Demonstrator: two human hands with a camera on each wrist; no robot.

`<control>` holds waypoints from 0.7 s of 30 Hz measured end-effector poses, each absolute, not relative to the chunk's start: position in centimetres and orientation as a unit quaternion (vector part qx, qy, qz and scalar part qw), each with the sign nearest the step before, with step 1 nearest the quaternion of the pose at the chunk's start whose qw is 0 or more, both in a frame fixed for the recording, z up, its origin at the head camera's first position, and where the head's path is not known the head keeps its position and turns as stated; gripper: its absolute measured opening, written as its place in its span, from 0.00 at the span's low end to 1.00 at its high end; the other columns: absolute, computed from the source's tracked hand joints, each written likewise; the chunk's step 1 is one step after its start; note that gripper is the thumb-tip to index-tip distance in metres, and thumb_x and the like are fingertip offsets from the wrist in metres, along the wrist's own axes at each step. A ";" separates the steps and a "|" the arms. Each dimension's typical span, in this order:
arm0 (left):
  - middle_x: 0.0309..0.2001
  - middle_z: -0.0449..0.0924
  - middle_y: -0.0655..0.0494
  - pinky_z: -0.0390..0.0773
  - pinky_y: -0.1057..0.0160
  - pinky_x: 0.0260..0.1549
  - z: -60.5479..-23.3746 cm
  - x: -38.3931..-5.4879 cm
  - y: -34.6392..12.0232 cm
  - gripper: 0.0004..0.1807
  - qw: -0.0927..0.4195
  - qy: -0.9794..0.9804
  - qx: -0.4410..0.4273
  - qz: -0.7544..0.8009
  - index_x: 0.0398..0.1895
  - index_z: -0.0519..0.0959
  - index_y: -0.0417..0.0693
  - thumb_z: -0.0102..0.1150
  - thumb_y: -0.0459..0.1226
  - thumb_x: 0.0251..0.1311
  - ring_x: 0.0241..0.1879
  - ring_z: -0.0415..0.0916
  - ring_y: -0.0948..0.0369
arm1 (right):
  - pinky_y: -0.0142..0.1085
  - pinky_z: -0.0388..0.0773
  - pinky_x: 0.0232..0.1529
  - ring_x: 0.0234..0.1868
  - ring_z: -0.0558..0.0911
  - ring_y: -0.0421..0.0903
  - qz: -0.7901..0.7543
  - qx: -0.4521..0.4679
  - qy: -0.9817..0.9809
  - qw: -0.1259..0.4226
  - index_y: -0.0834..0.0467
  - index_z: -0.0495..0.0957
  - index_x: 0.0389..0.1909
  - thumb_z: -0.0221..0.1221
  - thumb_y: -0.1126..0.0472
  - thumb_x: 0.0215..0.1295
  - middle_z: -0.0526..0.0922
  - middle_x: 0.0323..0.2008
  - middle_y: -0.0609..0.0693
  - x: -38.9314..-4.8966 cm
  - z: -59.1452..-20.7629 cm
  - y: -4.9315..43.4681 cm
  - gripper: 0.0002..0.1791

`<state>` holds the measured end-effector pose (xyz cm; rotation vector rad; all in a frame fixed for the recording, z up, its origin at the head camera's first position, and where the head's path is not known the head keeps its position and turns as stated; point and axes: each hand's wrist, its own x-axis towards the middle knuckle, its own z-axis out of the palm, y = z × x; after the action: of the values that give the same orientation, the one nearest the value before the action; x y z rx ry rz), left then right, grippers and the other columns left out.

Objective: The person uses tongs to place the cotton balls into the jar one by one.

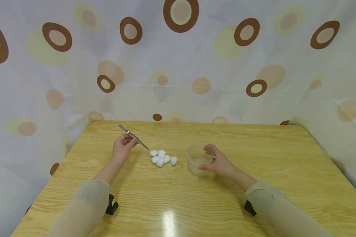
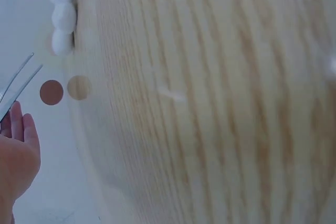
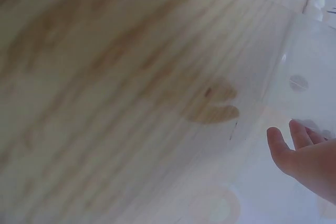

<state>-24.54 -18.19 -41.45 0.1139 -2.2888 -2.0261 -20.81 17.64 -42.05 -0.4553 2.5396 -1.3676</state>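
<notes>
My left hand (image 1: 123, 149) pinches a pair of metal tweezers (image 1: 133, 136) between thumb and fingers. Their tips point down to the right, close to several white cotton balls (image 1: 160, 162) clustered on the table. In the left wrist view the two prongs of the tweezers (image 2: 21, 83) stand slightly apart with nothing between them. To the right of the cotton balls is a clear round container (image 1: 193, 168), upright and open at the top. Around its right side my right hand (image 1: 223, 164) grips it, thumb in front and fingers behind. No cotton ball shows inside it.
Everything is on a wood-grain table (image 1: 178, 194). A patterned curtain (image 1: 178, 59) with brown and beige circles hangs behind and at both sides. Dark wrist devices (image 1: 111, 204) show below the sleeves.
</notes>
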 end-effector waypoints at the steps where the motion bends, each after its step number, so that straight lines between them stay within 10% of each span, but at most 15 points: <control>1: 0.35 0.79 0.61 0.78 0.74 0.46 -41.5 -24.6 -18.1 0.15 0.041 -0.748 0.039 -0.662 0.51 0.68 0.29 0.50 0.33 0.65 0.38 0.78 0.71 | 0.58 0.60 0.65 0.68 0.59 0.62 -0.465 -0.157 0.865 0.109 0.64 0.48 0.69 0.66 0.49 0.54 0.58 0.68 0.65 -20.8 -42.0 17.6 0.50; 21: 0.37 0.79 0.54 0.79 0.67 0.49 -43.3 -24.7 -16.8 0.14 0.027 -0.759 0.060 -0.648 0.48 0.70 0.32 0.53 0.33 0.64 0.34 0.75 0.73 | 0.58 0.62 0.64 0.67 0.61 0.62 -0.461 -0.152 0.869 0.099 0.63 0.50 0.68 0.67 0.49 0.53 0.60 0.67 0.64 -20.8 -42.1 17.5 0.49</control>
<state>-24.73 -16.77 -43.25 0.1865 -2.3433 -2.0028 -20.79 17.53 -42.13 -0.4483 2.5698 -1.3637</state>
